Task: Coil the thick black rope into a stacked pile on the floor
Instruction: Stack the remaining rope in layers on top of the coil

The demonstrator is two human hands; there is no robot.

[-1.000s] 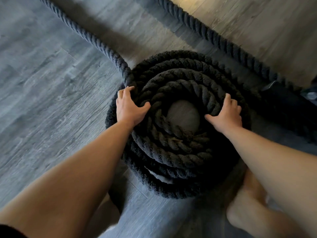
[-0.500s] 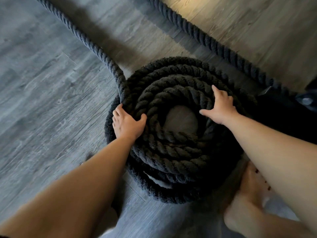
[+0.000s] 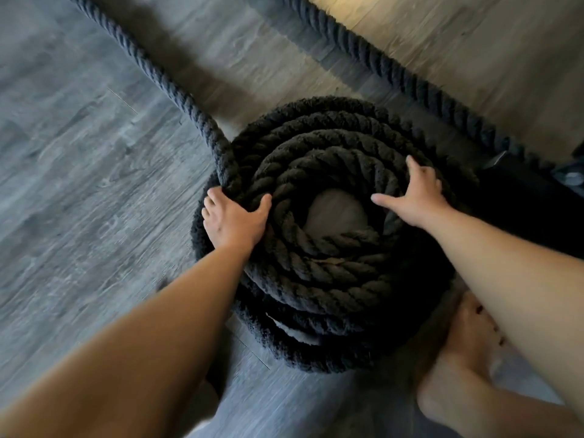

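Note:
The thick black rope point(image 3: 319, 273) lies in a round stacked coil on the grey wood floor, with a patch of floor showing in its centre. A free length of the rope point(image 3: 148, 63) runs from the coil's left side up to the top left. My left hand point(image 3: 232, 221) grips the coil's left side where that length joins, thumb hooked over the top turn. My right hand point(image 3: 417, 194) lies flat on the upper right turns, fingers spread and thumb pointing toward the centre.
A second stretch of black rope point(image 3: 388, 67) crosses the floor diagonally from top centre to the right edge. A dark object point(image 3: 524, 197) sits at the right beside the coil. My bare foot point(image 3: 464, 358) stands at the coil's lower right.
My left hand slid down the coil's left side and closed around the rope. My right hand moved up along the right turns and opened flat.

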